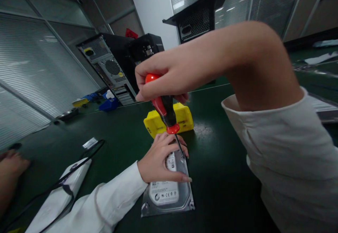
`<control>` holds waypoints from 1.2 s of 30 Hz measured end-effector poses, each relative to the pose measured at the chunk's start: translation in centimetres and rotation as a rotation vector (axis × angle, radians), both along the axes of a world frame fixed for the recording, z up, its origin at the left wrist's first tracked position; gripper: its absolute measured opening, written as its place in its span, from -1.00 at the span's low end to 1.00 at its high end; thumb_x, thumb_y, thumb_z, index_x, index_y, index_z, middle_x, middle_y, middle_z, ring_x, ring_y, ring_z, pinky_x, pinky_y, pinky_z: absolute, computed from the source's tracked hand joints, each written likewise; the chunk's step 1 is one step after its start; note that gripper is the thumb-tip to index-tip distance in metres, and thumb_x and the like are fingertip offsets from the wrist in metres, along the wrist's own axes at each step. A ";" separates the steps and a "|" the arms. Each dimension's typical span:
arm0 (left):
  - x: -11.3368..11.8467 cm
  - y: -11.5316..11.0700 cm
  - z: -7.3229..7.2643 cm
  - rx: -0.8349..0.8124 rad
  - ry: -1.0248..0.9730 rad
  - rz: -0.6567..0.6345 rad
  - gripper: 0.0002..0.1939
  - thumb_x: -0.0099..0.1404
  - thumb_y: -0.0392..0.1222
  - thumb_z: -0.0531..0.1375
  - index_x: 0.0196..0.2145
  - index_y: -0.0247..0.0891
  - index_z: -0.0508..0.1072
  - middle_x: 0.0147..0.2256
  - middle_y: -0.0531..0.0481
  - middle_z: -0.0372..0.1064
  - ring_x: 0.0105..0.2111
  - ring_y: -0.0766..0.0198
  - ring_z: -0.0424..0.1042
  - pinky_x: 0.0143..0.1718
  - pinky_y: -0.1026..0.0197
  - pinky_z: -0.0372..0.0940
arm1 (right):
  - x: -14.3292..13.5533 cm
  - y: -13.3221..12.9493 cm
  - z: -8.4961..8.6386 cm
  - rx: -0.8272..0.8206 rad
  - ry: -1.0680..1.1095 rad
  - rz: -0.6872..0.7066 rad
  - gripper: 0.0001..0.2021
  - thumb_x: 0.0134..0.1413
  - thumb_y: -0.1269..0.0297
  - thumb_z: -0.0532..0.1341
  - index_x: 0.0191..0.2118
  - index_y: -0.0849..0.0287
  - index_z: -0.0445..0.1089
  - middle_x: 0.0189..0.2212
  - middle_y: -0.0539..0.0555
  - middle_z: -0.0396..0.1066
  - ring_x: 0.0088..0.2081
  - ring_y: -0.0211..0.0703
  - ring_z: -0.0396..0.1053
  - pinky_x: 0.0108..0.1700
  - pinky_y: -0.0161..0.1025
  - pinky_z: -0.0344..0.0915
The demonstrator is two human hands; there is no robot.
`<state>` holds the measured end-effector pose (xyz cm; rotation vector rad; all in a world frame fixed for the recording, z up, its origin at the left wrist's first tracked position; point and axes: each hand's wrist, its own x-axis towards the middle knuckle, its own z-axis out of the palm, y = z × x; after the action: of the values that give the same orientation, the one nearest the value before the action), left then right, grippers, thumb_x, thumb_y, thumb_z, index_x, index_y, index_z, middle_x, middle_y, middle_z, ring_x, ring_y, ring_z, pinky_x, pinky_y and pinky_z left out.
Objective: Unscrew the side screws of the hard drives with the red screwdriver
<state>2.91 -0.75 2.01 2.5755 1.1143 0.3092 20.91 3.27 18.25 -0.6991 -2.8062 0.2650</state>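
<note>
A silver hard drive (186, 197) with a white label lies on the dark green table (221, 176). My left hand (161, 159) spans it, thumb on one side and fingers on the far side, pressing it against the table. Above it, my right hand (169, 74) is wrapped round the red and black handle of a screwdriver (165, 111). The screwdriver slants down, and its shaft reaches the drive's upper right edge, beside my left fingertips. Any screw under the tip is too small to make out. Just behind the drive stands a yellow bin (185, 116).
Black computer cases (113, 67) stand at the back, one more (196, 23) further right. On the left are a white box (63, 190) with a black cable (79, 164), a blue bin (108, 104) and another person's hand (13, 164). Clear plastic bags lie far right.
</note>
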 end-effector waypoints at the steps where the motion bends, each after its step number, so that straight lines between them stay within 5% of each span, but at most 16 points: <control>1: -0.1 0.0 -0.1 -0.001 0.000 0.001 -0.45 -0.10 0.24 0.31 -0.20 -0.12 0.45 -0.07 -0.05 0.27 -0.03 0.01 0.20 0.02 -0.01 0.02 | 0.0 -0.1 -0.1 -0.024 0.011 0.027 -0.71 0.17 0.12 0.07 -0.19 0.23 0.37 -0.50 -0.07 0.36 -0.58 -0.44 0.27 -0.56 -0.50 0.14; 6: -0.3 -0.1 -0.5 0.012 -0.002 -0.005 -0.44 -0.11 0.24 0.31 -0.20 -0.12 0.45 -0.07 -0.06 0.28 -0.02 0.01 0.20 0.02 0.01 0.03 | -0.1 -0.3 -0.3 -0.145 0.057 0.122 -0.77 0.16 0.17 0.11 -0.21 0.22 0.38 -0.50 -0.18 0.34 -0.53 -0.55 0.25 -0.50 -0.59 0.09; 12: 0.2 0.2 -0.2 0.012 -0.021 -0.002 -0.44 -0.12 0.22 0.33 -0.20 -0.12 0.45 -0.07 -0.06 0.28 -0.02 0.02 0.21 0.02 0.02 0.05 | -0.6 -0.3 0.1 -0.016 0.063 0.122 -0.68 0.15 0.10 0.12 -0.29 0.29 0.44 -0.49 -0.01 0.35 -0.58 -0.45 0.23 -0.59 -0.50 0.09; 18: 0.5 0.5 0.1 -0.011 -0.027 0.009 -0.45 -0.11 0.19 0.33 -0.19 -0.14 0.45 -0.05 -0.07 0.27 -0.01 0.02 0.22 0.02 0.01 0.06 | -0.9 -0.9 0.1 -0.069 0.093 0.168 -0.64 0.09 0.03 0.16 -0.38 0.29 0.42 -0.60 -0.02 0.24 -0.52 -0.39 0.22 -0.53 -0.49 0.12; 25: 0.0 0.5 -0.3 -0.019 -0.034 -0.009 -0.46 -0.10 0.18 0.33 -0.19 -0.14 0.44 -0.06 -0.06 0.26 -0.02 0.04 0.22 0.02 0.02 0.09 | -0.2 -0.6 0.4 0.055 -0.011 0.181 -0.54 -0.03 -0.10 0.19 -0.26 0.28 0.38 -0.45 0.02 0.35 -0.56 -0.36 0.30 -0.59 -0.46 0.15; 31: -0.7 0.4 -0.8 -0.022 -0.032 -0.014 -0.44 -0.10 0.18 0.34 -0.18 -0.15 0.43 -0.05 -0.04 0.26 -0.01 0.07 0.21 0.03 0.04 0.08 | 0.5 -0.4 0.2 -0.156 -0.052 0.224 -0.65 0.04 0.15 0.23 -0.10 0.26 0.32 -0.31 -0.01 0.38 -0.40 -0.45 0.32 -0.46 -0.58 0.17; 36: -0.1 0.1 -0.6 -0.003 -0.038 -0.010 -0.46 -0.10 0.19 0.33 -0.20 -0.13 0.43 -0.06 -0.04 0.26 -0.01 0.06 0.21 0.03 0.03 0.05 | 0.1 -0.1 0.2 -0.150 0.006 0.229 -0.61 -0.03 0.07 0.26 -0.14 0.23 0.34 -0.33 -0.02 0.40 -0.44 -0.40 0.35 -0.53 -0.55 0.19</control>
<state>2.80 -0.61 1.39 2.5614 1.0871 0.3519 21.00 3.13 18.50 -0.4035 -2.8827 0.5213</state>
